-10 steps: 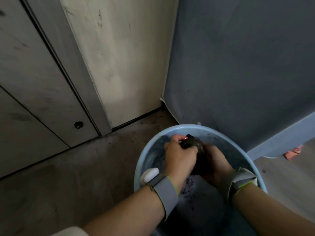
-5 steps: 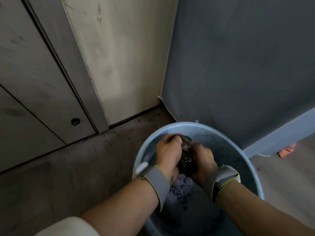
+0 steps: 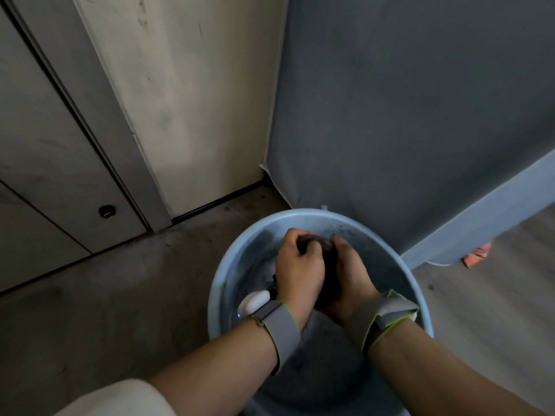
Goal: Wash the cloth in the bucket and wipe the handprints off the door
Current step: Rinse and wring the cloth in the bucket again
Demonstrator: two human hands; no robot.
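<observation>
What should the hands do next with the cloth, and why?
Probably give one more squeeze, then lift toward the door. Both the left hand and right hand grip the dark, bunched cloth over the bucket, and smudges show on the door.

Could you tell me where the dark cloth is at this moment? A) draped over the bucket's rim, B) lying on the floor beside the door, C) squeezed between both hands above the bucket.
C: the left hand and right hand both grip the bunched dark wet cloth over the round light-blue plastic bucket.
</observation>
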